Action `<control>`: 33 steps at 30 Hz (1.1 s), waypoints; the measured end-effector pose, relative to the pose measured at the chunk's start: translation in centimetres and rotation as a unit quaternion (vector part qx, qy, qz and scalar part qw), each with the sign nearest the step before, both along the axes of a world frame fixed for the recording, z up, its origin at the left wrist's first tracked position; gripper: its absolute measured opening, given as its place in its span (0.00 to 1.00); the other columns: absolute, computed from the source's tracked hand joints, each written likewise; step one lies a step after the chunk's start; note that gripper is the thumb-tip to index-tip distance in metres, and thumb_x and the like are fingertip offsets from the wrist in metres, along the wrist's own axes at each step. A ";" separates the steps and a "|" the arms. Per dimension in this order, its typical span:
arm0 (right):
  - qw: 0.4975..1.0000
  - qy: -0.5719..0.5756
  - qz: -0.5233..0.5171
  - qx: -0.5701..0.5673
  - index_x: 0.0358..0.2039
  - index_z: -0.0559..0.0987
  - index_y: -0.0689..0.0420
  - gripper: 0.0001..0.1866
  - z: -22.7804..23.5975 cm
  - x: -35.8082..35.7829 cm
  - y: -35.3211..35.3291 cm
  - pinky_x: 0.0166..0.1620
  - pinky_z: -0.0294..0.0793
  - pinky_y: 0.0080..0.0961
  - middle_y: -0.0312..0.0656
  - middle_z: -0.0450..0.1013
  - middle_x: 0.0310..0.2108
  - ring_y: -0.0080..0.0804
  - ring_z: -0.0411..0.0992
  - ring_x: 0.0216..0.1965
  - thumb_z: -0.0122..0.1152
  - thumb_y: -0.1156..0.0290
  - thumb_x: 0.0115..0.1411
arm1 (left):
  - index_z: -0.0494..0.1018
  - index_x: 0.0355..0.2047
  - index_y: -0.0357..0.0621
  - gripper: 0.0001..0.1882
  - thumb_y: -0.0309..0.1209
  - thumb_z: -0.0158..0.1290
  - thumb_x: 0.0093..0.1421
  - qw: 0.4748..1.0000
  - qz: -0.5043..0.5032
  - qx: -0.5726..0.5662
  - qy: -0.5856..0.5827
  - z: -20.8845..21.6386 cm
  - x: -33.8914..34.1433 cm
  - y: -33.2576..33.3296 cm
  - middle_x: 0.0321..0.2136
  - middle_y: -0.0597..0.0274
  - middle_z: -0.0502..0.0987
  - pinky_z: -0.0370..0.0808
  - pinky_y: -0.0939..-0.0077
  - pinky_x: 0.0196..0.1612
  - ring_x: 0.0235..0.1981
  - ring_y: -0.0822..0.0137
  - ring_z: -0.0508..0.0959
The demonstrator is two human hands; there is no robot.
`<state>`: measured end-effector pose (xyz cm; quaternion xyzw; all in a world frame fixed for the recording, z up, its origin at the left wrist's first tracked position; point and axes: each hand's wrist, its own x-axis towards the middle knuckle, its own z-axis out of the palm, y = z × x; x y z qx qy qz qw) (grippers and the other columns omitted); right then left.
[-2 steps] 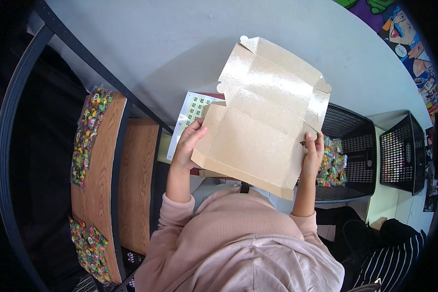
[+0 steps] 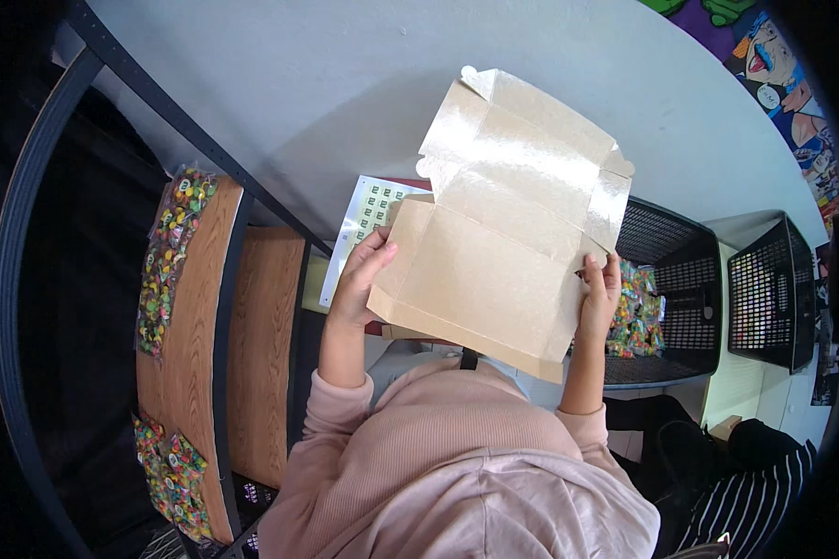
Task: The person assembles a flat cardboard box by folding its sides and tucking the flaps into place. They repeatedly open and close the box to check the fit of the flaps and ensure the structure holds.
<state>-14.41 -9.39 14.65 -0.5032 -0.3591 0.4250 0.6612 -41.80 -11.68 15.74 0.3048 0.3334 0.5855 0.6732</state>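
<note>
Both my hands hold up an unfolded brown cardboard box [image 2: 489, 270], its creased inner face toward me. My left hand [image 2: 356, 279] grips the left side flap, thumb on the inner face. At the right edge, my right hand [image 2: 599, 291] pinches the card near a folded corner tab. The lid half of the box stretches away toward the wall, shiny where light hits it. Behind the box's left side lies a sheet of printed labels [image 2: 362, 216], partly covered by the card.
A black plastic crate [image 2: 685, 289] on the right holds several bags of colourful candy [image 2: 636, 312]; another black crate [image 2: 772, 293] stands beyond it. Left, wooden shelves [image 2: 188, 373] in a dark metal frame carry more candy bags [image 2: 170, 480]. At lower right is a person in striped clothing [image 2: 750, 503].
</note>
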 end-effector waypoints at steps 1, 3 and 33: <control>1.000 -0.004 0.001 0.006 0.41 0.67 0.61 0.15 -0.3 0.2 0.1 0.31 0.63 0.11 0.34 0.68 0.28 0.15 0.64 0.27 0.53 0.71 0.53 | 0.62 0.40 0.37 0.13 0.29 0.43 0.54 1.000 0.000 0.002 -0.001 -0.1 -0.1 -0.1 0.35 0.59 0.69 0.68 0.79 0.40 0.36 0.72 0.71; 1.000 -0.002 -0.004 0.019 0.41 0.66 0.63 0.15 -1.4 0.7 0.3 0.33 0.63 0.11 0.35 0.69 0.30 0.16 0.64 0.29 0.53 0.73 0.53 | 0.63 0.38 0.38 0.12 0.30 0.44 0.54 1.000 0.001 0.003 0.000 -0.5 -0.3 -0.1 0.34 0.60 0.69 0.68 0.80 0.39 0.35 0.74 0.70; 0.991 -0.069 0.000 0.118 0.40 0.66 0.66 0.14 -3.2 2.8 4.2 0.39 0.66 0.14 0.44 0.68 0.38 0.22 0.67 0.38 0.52 0.80 0.52 | 0.59 0.49 0.36 0.24 0.32 0.50 0.53 0.986 -0.149 -0.066 0.020 -1.4 -0.6 -0.4 0.37 0.61 0.70 0.72 0.81 0.36 0.37 0.74 0.71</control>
